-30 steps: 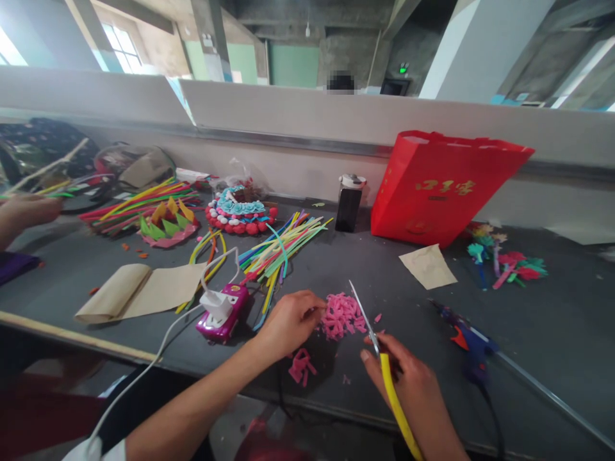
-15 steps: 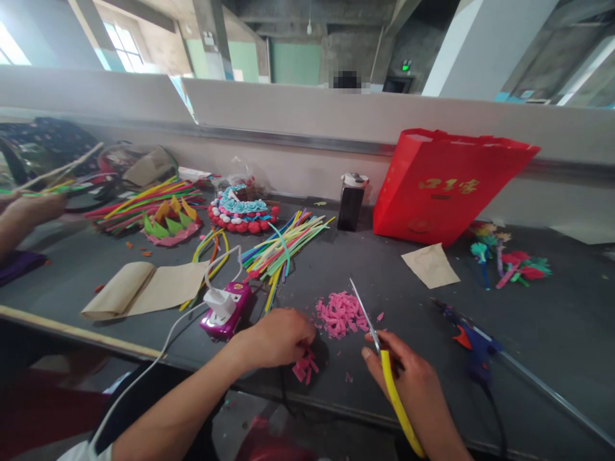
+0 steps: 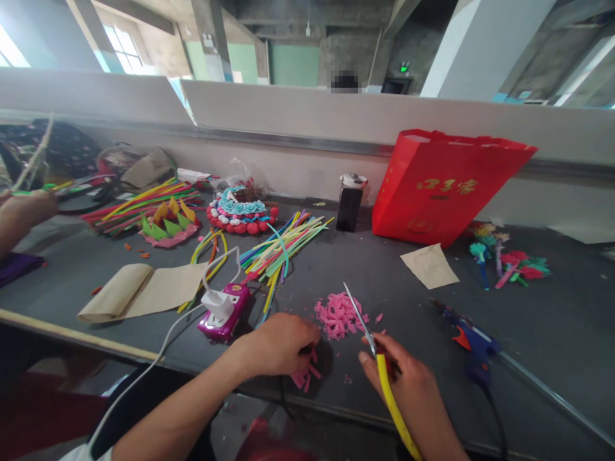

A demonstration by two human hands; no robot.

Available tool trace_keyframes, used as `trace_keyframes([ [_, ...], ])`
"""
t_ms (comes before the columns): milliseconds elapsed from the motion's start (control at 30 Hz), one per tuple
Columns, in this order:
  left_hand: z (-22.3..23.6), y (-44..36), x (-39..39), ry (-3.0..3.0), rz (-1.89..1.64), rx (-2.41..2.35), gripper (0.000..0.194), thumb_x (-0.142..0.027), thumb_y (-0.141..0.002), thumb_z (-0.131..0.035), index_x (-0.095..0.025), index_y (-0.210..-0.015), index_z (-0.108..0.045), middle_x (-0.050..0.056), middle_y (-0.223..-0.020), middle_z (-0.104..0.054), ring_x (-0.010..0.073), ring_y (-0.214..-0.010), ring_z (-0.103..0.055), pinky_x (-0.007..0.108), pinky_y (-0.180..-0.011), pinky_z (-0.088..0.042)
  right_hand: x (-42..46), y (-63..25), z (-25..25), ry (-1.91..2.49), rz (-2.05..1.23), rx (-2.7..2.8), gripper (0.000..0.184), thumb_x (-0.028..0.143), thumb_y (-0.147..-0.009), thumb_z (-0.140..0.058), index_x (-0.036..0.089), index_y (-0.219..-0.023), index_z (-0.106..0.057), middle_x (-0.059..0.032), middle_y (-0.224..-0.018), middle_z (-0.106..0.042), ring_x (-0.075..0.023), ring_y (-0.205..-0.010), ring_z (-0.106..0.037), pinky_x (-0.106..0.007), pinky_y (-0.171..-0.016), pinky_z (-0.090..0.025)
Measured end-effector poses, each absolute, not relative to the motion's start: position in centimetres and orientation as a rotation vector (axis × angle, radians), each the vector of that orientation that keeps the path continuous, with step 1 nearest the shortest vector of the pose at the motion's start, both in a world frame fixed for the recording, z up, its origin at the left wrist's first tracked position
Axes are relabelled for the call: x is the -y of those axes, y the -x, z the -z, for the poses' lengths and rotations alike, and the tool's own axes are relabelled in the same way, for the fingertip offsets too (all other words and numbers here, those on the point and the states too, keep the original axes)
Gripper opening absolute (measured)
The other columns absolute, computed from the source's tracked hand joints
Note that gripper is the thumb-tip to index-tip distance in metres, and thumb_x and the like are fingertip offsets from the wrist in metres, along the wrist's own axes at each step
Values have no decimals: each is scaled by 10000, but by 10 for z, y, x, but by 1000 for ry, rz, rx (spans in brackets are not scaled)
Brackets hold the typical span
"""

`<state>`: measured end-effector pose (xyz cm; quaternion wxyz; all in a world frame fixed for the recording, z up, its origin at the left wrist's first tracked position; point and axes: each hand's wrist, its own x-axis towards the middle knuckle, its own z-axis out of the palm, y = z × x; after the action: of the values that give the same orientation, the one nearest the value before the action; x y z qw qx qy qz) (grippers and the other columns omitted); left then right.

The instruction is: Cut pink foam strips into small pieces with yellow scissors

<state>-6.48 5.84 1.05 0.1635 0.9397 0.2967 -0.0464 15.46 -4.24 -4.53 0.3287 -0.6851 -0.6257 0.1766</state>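
My left hand (image 3: 288, 344) is curled closed, fingertips down on a small clump of pink strips (image 3: 306, 378) near the table's front edge. Some of the strips are under its fingers, partly hidden. In my right hand (image 3: 408, 384) is a pair of scissors (image 3: 358, 312), slim silver blades pointing forward and left, with a curved yellow handle part running back along the palm. The blades look close together. Beneath and beside their tips lies a larger heap of cut pink pieces (image 3: 335, 317), with a few scraps scattered around it.
A glue gun (image 3: 473, 342) with a long clear stick lies at right. Further back are a red bag (image 3: 442, 192), a bottle (image 3: 350, 202) and a bundle of coloured stems (image 3: 283, 246). A purple socket block (image 3: 230, 314) with a white cable sits left. Another person's hand (image 3: 24, 211) works far left.
My left hand has shifted slightly right over the pink strips. The scissors have moved a little left and down. At far left, the other person's hand and the strands it holds have moved.
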Motion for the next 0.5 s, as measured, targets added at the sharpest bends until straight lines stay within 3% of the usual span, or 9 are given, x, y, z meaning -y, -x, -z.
trace_keyframes([
  [267,-10,62,-61,-2612,160,-834,38,-181,-677,-609,-189,-687,-646,50,-734,-668,187,-659,-595,254,-543,-380,43,-153,45,1766,-394,1665,277,426,-871,-556,216,-1030,-642,-17,-778,-731,-155,-619,-681,-213,-588,-510],
  [500,-7,67,-76,-2014,-365,-734,96,-122,-665,-559,-158,-717,-632,-10,-716,-590,103,-622,-516,196,-567,-383,43,-152,44,1736,-358,1692,256,406,-869,-563,221,-1024,-648,-25,-836,-747,-158,-659,-703,-192,-562,-510],
])
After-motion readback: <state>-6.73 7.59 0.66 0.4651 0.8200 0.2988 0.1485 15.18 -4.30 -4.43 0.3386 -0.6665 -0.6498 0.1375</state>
